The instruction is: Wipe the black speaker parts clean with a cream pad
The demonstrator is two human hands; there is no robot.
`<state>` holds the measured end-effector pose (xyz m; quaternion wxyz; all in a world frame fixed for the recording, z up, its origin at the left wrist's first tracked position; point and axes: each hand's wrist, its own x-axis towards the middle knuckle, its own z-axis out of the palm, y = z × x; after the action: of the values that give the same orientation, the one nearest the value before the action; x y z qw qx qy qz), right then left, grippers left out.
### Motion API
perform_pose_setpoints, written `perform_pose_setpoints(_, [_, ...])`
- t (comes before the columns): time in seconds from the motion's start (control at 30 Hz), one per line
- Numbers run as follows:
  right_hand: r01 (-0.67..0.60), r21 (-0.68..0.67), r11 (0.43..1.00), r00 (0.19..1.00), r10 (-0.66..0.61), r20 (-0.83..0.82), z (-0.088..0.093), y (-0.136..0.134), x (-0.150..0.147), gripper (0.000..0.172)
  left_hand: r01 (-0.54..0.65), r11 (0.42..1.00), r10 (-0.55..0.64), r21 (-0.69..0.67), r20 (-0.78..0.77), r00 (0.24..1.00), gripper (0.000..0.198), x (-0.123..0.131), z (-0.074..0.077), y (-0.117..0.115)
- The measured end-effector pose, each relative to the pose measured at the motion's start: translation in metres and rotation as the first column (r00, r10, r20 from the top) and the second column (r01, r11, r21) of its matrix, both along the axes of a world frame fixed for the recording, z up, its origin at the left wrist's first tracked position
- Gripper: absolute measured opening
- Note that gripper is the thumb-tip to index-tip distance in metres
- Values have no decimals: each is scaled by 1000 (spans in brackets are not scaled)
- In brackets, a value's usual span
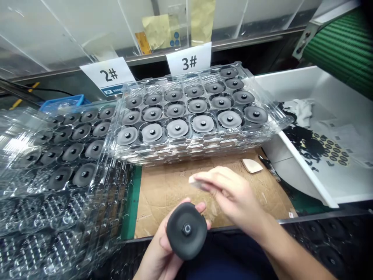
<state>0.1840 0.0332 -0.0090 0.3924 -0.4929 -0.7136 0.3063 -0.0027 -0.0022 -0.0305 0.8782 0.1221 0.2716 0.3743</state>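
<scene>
The left hand (pixel 163 249) grasps a black disc (pixel 187 243) at the bottom centre of the frame, fingers curled behind it and thumb at its left edge, so that its dished face and central nub show. The right hand (pixel 233 194), right of centre, pinches a small white piece (pixel 197 182) between thumb and fingers; the piece is blurred, and it is apart from the disc.

Largest around the hands is a stack of clear trays (pixel 58 217) filling the left of the frame, with similar black discs in its upper rows. A second stack, the central tray stack (pixel 192 144), spans the upper middle, its top tray bearing rows of grey-black discs with nubs. At the right sits a white bin (pixel 309 173), which contains dark scraps, a white cloth (pixel 304 112) and a sheet of black rings (pixel 335 151). A brown cardboard sheet (pixel 163 186) lies at centre, beneath the right hand. A green ribbed roll (pixel 346 46) occupies the upper right corner. Smaller are two paper signs, "2#" (pixel 109 76) at upper left and "3#" (pixel 190 62) at upper centre. Smallest is a white wedge (pixel 252 166) on the cardboard, right of centre.
</scene>
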Motion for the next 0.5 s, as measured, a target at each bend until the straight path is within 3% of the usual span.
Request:
perform_pose_setpoints(0.1, [167, -232, 958, 985, -150, 89, -36, -13, 13, 24, 8, 998, -5, -58, 60, 998, 59, -1, 0, -1])
perform_pose_setpoints(0.23, [122, -356, 926, 988, -80, 130, -86, -49, 11, 24, -18, 996, 26, -87, 93, 995, 58, -1, -2, -2])
perform_pose_setpoints(0.3, [100, -385, 917, 990, -54, 129, -98, -59, 8, 22, -20, 995, 31, -95, 112, 993, 56, -1, -3, -2])
perform_pose_setpoints(0.4, [144, -389, 910, 986, -101, 130, -86, -56, 11, 21, 1, 997, 9, -82, 122, 992, 57, 0, -3, -3])
perform_pose_setpoints(0.5, [193, -314, 929, 981, -175, 84, -37, -40, 13, 23, 20, 998, -16, -54, 75, 997, 60, 2, -3, -5])
